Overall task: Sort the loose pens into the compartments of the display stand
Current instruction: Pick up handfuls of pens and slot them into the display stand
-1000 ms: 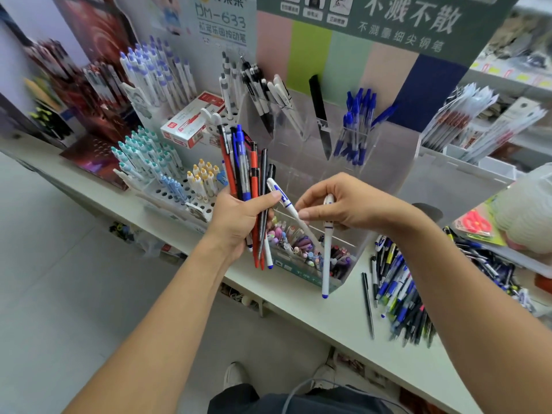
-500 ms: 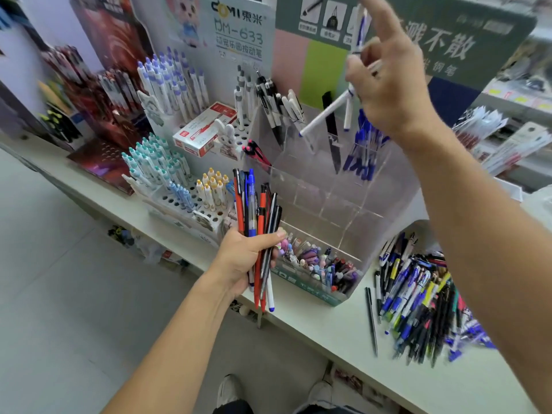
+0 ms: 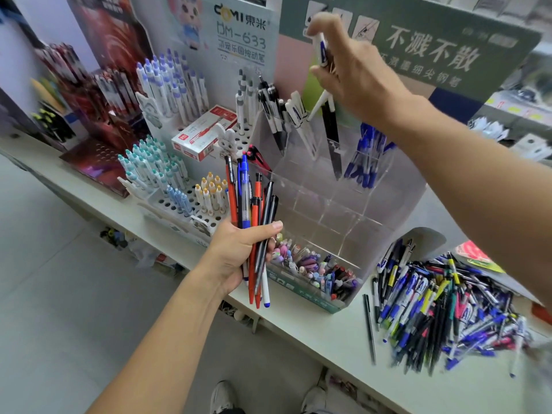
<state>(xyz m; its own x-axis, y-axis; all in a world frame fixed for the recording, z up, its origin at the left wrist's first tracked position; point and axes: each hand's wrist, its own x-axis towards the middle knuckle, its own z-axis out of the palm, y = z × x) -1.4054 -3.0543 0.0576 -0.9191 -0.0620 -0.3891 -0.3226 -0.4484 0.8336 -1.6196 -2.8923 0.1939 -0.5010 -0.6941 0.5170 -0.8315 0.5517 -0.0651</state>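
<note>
My left hand [image 3: 239,252] grips a bundle of pens [image 3: 254,210], red, blue and black, upright in front of the clear acrylic display stand [image 3: 343,210]. My right hand [image 3: 349,70] is raised over the stand's top row and pinches two white pens [image 3: 321,52], one with a blue band; their tips point down toward the compartment of white pens [image 3: 295,118]. Other top compartments hold a black pen [image 3: 333,138] and blue pens [image 3: 367,156]. The middle compartments look bare. A pile of loose pens [image 3: 442,306] lies on the counter at right.
A white peg rack [image 3: 179,186] with teal, yellow and white pens stands left of the acrylic stand, with a red-and-white box [image 3: 203,135] behind it. The stand's bottom tray [image 3: 313,267] holds small coloured items. A single black pen [image 3: 369,330] lies on the white counter [image 3: 313,333].
My right hand took two white pens from in front of the bundle, rose to the stand's top row, then shifted left over the white-pen compartment. My left hand kept its bundle.
</note>
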